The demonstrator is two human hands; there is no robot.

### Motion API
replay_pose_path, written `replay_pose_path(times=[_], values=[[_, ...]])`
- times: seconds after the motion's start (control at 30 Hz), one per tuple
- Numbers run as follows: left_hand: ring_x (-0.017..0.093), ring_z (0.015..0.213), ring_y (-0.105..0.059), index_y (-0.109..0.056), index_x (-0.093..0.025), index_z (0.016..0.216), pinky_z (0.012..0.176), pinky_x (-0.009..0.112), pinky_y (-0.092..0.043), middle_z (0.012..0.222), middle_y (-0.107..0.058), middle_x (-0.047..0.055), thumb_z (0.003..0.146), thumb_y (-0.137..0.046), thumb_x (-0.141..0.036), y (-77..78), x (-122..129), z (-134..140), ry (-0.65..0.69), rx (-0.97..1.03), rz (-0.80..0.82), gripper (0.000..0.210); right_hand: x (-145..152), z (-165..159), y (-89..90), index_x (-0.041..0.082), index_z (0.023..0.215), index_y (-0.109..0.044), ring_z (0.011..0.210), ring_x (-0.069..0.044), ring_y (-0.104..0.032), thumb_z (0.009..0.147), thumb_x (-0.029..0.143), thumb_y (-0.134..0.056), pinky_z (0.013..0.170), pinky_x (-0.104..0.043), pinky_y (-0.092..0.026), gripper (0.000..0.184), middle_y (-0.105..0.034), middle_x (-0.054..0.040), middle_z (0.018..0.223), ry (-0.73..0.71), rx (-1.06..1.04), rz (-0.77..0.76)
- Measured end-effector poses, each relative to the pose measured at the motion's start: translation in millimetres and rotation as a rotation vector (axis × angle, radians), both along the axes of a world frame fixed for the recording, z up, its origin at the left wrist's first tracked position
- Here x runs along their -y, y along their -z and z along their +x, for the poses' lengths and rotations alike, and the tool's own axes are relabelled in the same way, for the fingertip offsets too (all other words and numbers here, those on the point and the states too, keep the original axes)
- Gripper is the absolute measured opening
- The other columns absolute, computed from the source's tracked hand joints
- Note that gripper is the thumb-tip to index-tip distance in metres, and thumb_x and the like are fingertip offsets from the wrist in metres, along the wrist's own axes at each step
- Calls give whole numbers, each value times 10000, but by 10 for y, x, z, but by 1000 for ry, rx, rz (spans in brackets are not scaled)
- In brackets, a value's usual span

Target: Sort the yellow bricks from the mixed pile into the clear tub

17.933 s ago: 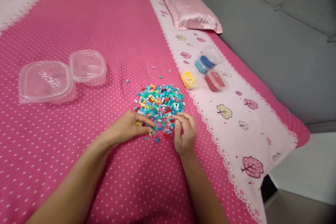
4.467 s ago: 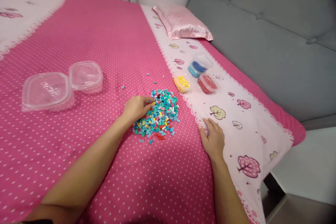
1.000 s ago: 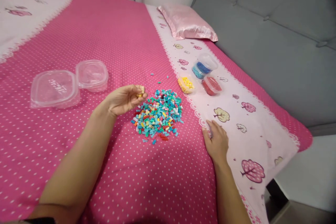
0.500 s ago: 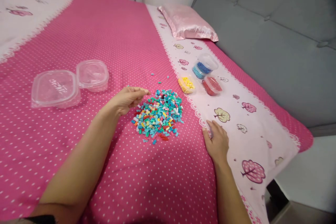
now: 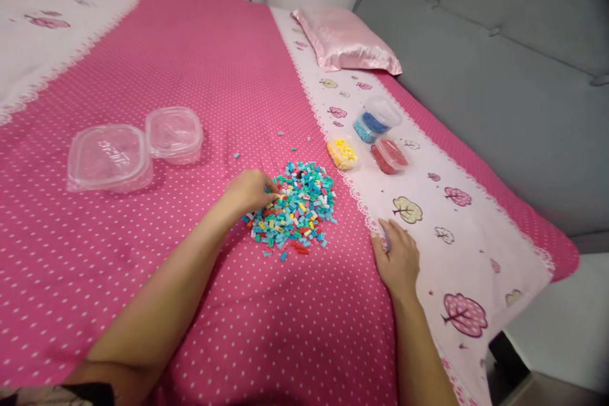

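A loose pile of small toy building bricks [image 5: 302,209], mostly teal and blue with some red, yellow and white, lies on the pink bedspread. My left hand [image 5: 252,191] reaches into the pile's upper left side, thumb and fingers pinched together among the bricks. Whatever is between its fingertips is too small to make out. My right hand [image 5: 398,255] rests palm down on the bed, right of the pile, its fingers stretched out and holding nothing.
Right of the pile stand small clear tubs: yellow bricks [image 5: 342,153], red bricks [image 5: 390,157], light blue bricks [image 5: 364,130] and dark blue bricks [image 5: 374,122]. Two clear lidded containers [image 5: 110,155] sit at left. A pink pillow [image 5: 347,41] lies near the grey headboard [image 5: 476,89].
My left hand has moved right and down, from above the pile's left edge into the bricks. My right hand stays resting on the bed. The view has shifted slightly.
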State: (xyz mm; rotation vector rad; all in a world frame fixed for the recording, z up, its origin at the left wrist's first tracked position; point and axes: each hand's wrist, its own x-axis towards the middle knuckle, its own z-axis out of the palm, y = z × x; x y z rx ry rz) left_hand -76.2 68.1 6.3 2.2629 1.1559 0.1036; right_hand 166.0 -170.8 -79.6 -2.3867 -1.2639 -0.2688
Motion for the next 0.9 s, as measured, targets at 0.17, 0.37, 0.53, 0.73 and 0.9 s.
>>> replay_pose_path(times=[0.17, 0.37, 0.53, 0.73, 0.9], values=[[168, 569, -534, -780, -219, 862, 528, 260, -304, 604, -663, 30, 684, -645, -277, -20, 12, -8, -7, -53, 39, 231, -5, -6, 0, 158, 1228, -600, 1192, -280, -500, 895, 453, -405, 1039, -472, -355, 486, -576, -144, 1286, 0, 6, 16], [182, 610, -539, -773, -220, 790, 538, 267, -294, 666, -674, 52, 675, -659, -294, 25, -18, -6, -23, -35, 82, 179, -6, -7, -2, 160, 1235, -596, 1193, -287, -498, 897, 443, -412, 1026, -486, -371, 477, -567, -152, 1294, 3, 5, 9], [154, 566, -507, -755, -205, 752, 537, 258, -298, 604, -646, 33, 709, -635, -322, -5, -62, -40, -23, 14, 65, 173, -5, 0, 2, 178, 1236, -594, 1194, -284, -496, 899, 434, -421, 1031, -499, -365, 457, -567, -143, 1291, -3, 5, 22], [99, 487, -420, -671, -162, 730, 491, 228, -282, 498, -486, -45, 696, -654, -372, -69, -41, -72, -87, 363, -263, 214, -6, 1, -2, 168, 1241, -592, 1202, -280, -490, 901, 456, -399, 1031, -484, -364, 486, -564, -144, 1301, 10, -5, 3], [38, 422, -318, -556, -156, 672, 393, 154, -221, 499, -395, -72, 719, -698, -243, -121, -33, -62, -197, 760, -769, 173, -10, -5, -13, 161, 1234, -597, 1192, -280, -492, 899, 458, -397, 1023, -475, -367, 490, -568, -149, 1293, 5, -3, 8]])
